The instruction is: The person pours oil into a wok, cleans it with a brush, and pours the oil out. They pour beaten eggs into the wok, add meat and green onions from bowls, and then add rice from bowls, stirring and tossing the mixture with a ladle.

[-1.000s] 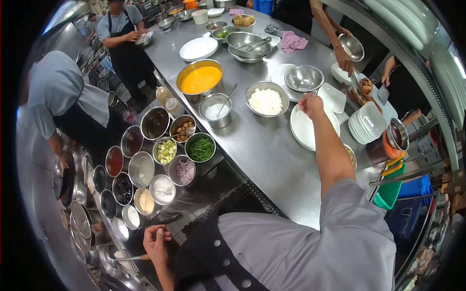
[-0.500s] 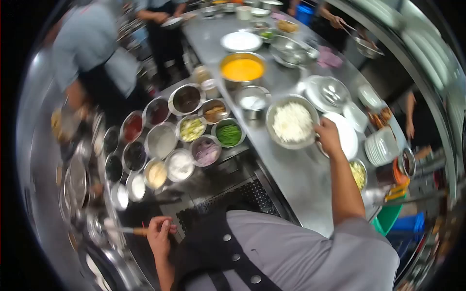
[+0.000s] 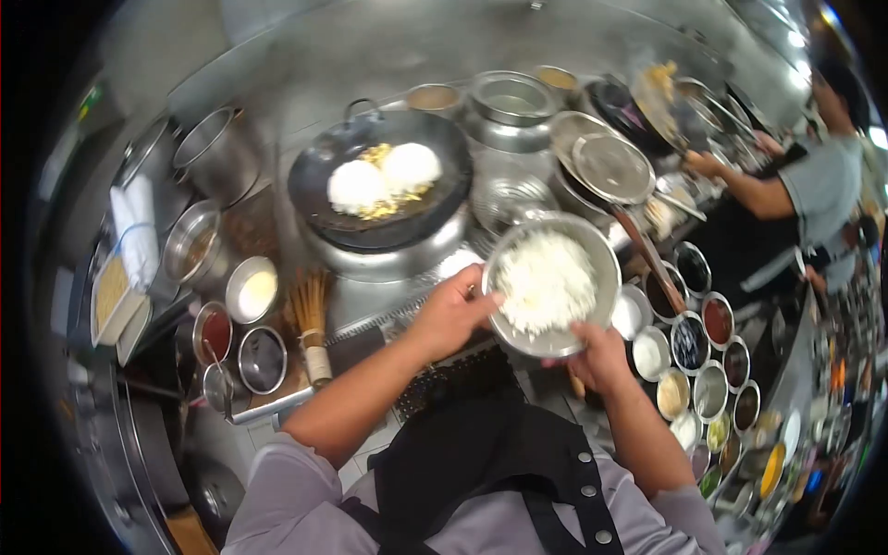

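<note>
A metal bowl (image 3: 606, 277) of white rice (image 3: 548, 282) is held in front of me, tipped so its contents face up toward the camera. My left hand (image 3: 451, 319) grips its left rim, thumb over the edge. On the lower right rim, my right hand (image 3: 601, 356) is closed with the thumb inside. The tip of a wooden handle (image 3: 577, 383) shows just below that hand. Ahead and to the left, a black wok (image 3: 310, 199) sits on the stove with two mounds of rice (image 3: 412, 168) and yellow bits around them.
A bamboo brush (image 3: 313, 324) stands left of my left arm. Strainers (image 3: 612, 168) and a large pot (image 3: 513, 97) lie beyond the bowl. Several ingredient tubs (image 3: 673, 393) line the right side. A co-worker (image 3: 823, 185) handles another pan at the far right.
I have turned from the steel counter to the stove, bringing the rice bowl along. My left hand, which held a wooden-handled utensil, now grips the bowl too.
</note>
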`<move>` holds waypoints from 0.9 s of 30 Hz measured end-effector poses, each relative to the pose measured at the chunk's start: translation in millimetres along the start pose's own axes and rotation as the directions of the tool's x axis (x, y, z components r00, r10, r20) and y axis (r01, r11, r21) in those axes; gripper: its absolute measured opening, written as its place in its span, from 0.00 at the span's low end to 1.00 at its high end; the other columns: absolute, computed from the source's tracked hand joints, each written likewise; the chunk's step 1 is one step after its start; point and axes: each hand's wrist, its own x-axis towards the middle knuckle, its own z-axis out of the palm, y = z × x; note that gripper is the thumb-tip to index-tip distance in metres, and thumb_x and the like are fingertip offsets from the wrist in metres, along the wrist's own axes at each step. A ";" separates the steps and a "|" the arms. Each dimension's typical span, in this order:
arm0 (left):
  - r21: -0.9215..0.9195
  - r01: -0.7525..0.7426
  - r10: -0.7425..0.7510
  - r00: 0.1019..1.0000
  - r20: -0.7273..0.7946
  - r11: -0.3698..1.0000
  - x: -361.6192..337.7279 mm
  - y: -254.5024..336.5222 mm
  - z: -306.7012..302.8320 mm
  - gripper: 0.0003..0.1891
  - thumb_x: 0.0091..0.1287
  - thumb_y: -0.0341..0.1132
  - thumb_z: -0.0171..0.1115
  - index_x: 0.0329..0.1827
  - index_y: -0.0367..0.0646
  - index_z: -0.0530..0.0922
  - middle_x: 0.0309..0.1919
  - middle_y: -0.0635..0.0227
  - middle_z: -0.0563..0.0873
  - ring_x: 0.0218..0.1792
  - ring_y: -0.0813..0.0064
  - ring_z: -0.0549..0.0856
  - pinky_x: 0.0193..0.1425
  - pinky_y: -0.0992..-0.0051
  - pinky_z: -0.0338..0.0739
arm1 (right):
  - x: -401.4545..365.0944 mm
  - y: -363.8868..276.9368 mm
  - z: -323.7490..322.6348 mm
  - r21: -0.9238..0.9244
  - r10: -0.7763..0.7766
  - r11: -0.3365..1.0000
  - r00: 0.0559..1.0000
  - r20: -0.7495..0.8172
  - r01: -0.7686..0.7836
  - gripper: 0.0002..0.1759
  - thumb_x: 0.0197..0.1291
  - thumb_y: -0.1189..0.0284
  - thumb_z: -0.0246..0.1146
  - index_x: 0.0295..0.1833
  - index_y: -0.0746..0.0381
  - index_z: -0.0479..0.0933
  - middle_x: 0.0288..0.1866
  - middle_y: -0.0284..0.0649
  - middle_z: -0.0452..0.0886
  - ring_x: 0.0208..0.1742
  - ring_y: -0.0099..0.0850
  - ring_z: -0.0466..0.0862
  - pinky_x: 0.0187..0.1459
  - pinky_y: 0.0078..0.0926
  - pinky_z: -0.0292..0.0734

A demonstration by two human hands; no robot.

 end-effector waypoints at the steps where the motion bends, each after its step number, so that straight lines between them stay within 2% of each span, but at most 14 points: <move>1: 0.101 -0.171 0.176 0.984 -0.040 0.980 18.2 -8.1 -46.4 0.11 0.74 0.34 0.66 0.54 0.39 0.79 0.46 0.71 0.85 0.46 0.79 0.84 0.48 0.73 0.80 | 44.7 -8.5 26.2 -0.009 -0.031 0.999 0.999 0.031 0.031 0.32 0.65 0.78 0.58 0.75 0.70 0.62 0.66 0.53 0.76 0.57 0.50 0.86 0.51 0.46 0.88; 2: 0.213 -0.332 0.350 0.935 -0.053 0.919 31.4 -21.1 -86.5 0.12 0.73 0.36 0.67 0.52 0.40 0.80 0.49 0.68 0.85 0.50 0.74 0.84 0.53 0.71 0.80 | 82.4 -13.4 51.0 -0.012 -0.071 0.997 0.996 0.059 0.072 0.31 0.66 0.79 0.57 0.75 0.70 0.62 0.66 0.54 0.76 0.59 0.51 0.85 0.54 0.49 0.87; 4: 0.926 -0.285 0.746 0.666 0.006 0.247 45.3 7.2 -121.1 0.10 0.73 0.37 0.67 0.49 0.42 0.80 0.55 0.60 0.83 0.55 0.62 0.83 0.63 0.68 0.74 | 148.0 -29.0 113.6 -0.442 -0.477 0.723 0.847 0.236 0.531 0.41 0.58 0.87 0.50 0.81 0.66 0.56 0.75 0.53 0.69 0.76 0.45 0.71 0.75 0.37 0.67; 6: 0.957 -0.215 0.810 0.585 -0.034 0.195 66.4 2.2 -139.4 0.09 0.68 0.36 0.69 0.43 0.41 0.81 0.47 0.58 0.83 0.47 0.54 0.82 0.58 0.62 0.75 | 199.5 -42.7 171.2 -0.741 -0.689 0.082 0.575 0.441 0.667 0.47 0.53 0.88 0.52 0.83 0.65 0.52 0.76 0.61 0.65 0.77 0.56 0.68 0.76 0.42 0.65; 7: 0.970 -0.175 0.755 0.655 -0.011 0.166 74.2 -4.4 -148.8 0.07 0.67 0.35 0.68 0.40 0.42 0.82 0.42 0.60 0.82 0.44 0.55 0.81 0.55 0.60 0.75 | 224.4 -40.7 194.8 -0.727 -0.711 -0.017 0.503 0.492 0.687 0.46 0.55 0.87 0.54 0.83 0.62 0.53 0.76 0.63 0.62 0.75 0.61 0.67 0.74 0.46 0.67; 12: 0.988 -0.014 0.689 0.718 -0.097 0.153 88.6 -14.4 -161.5 0.07 0.68 0.37 0.66 0.35 0.44 0.83 0.29 0.63 0.79 0.36 0.55 0.79 0.45 0.57 0.75 | 309.5 40.6 232.2 -0.849 -0.266 -0.371 0.832 0.486 0.377 0.41 0.62 0.80 0.57 0.81 0.49 0.59 0.76 0.63 0.60 0.74 0.65 0.65 0.64 0.47 0.79; 13: 0.982 -0.011 0.685 0.718 -0.122 0.187 88.6 -14.3 -160.5 0.08 0.69 0.38 0.65 0.33 0.44 0.82 0.28 0.64 0.81 0.35 0.55 0.81 0.44 0.57 0.76 | 322.7 53.0 223.6 -0.787 -0.307 -0.434 0.748 0.588 0.440 0.40 0.62 0.79 0.58 0.80 0.46 0.61 0.76 0.61 0.59 0.74 0.65 0.65 0.61 0.45 0.82; 17: 0.985 -0.068 0.752 0.654 -0.074 0.156 98.4 -27.5 -166.6 0.09 0.67 0.38 0.67 0.30 0.47 0.80 0.29 0.66 0.84 0.34 0.57 0.84 0.40 0.55 0.76 | 307.0 35.3 216.1 -0.738 -0.532 -0.414 0.517 0.671 0.533 0.42 0.59 0.79 0.60 0.80 0.47 0.62 0.76 0.60 0.60 0.74 0.65 0.64 0.62 0.47 0.81; 22: 0.970 -0.203 0.853 0.522 -0.010 0.135 107.2 -41.8 -174.1 0.07 0.62 0.35 0.65 0.27 0.47 0.81 0.26 0.61 0.83 0.30 0.53 0.83 0.35 0.52 0.76 | 296.6 0.9 164.0 -0.755 -0.569 -0.308 0.524 0.634 0.579 0.43 0.56 0.79 0.61 0.80 0.52 0.63 0.76 0.61 0.63 0.75 0.64 0.64 0.67 0.51 0.75; 23: 0.997 -0.040 0.748 0.659 0.076 -0.067 103.0 -47.0 -185.5 0.07 0.65 0.35 0.61 0.30 0.47 0.84 0.28 0.59 0.85 0.31 0.54 0.84 0.36 0.54 0.77 | 277.1 -19.4 150.2 -0.759 -0.705 -0.199 0.447 0.550 0.620 0.42 0.57 0.79 0.62 0.80 0.53 0.63 0.75 0.63 0.63 0.75 0.63 0.65 0.70 0.50 0.72; 24: 0.999 0.049 0.606 0.795 -0.031 -0.013 111.2 -78.5 -226.7 0.10 0.71 0.36 0.57 0.37 0.44 0.86 0.31 0.57 0.86 0.33 0.55 0.85 0.38 0.56 0.80 | 244.9 -41.6 128.5 -0.814 -0.764 -0.151 0.456 0.456 0.560 0.42 0.59 0.79 0.61 0.81 0.55 0.61 0.75 0.62 0.64 0.75 0.62 0.65 0.72 0.46 0.70; 25: 0.739 -0.058 0.475 0.799 -0.368 0.671 112.3 -90.7 -232.6 0.13 0.77 0.38 0.54 0.46 0.42 0.86 0.36 0.59 0.88 0.36 0.57 0.87 0.43 0.58 0.82 | 228.7 -55.4 93.0 -0.809 -0.851 -0.087 0.379 0.364 0.581 0.42 0.59 0.81 0.61 0.81 0.56 0.60 0.73 0.60 0.65 0.75 0.61 0.66 0.73 0.44 0.69; 26: 0.987 0.084 0.599 0.801 0.014 -0.135 120.4 -92.5 -249.8 0.15 0.81 0.39 0.50 0.51 0.42 0.84 0.41 0.62 0.90 0.41 0.62 0.88 0.49 0.61 0.83 | 187.0 -76.5 51.2 -0.804 -0.893 -0.008 0.358 0.273 0.594 0.42 0.59 0.82 0.58 0.81 0.56 0.60 0.73 0.58 0.66 0.72 0.58 0.70 0.72 0.43 0.67; 27: 0.964 0.086 0.603 0.793 0.087 -0.251 136.8 -114.1 -289.7 0.17 0.80 0.37 0.52 0.60 0.36 0.83 0.55 0.56 0.89 0.55 0.58 0.87 0.63 0.65 0.79 | 127.5 -93.8 11.4 -0.745 -0.930 0.133 0.342 0.135 0.654 0.41 0.60 0.82 0.54 0.81 0.58 0.59 0.69 0.57 0.69 0.65 0.54 0.75 0.68 0.44 0.71</move>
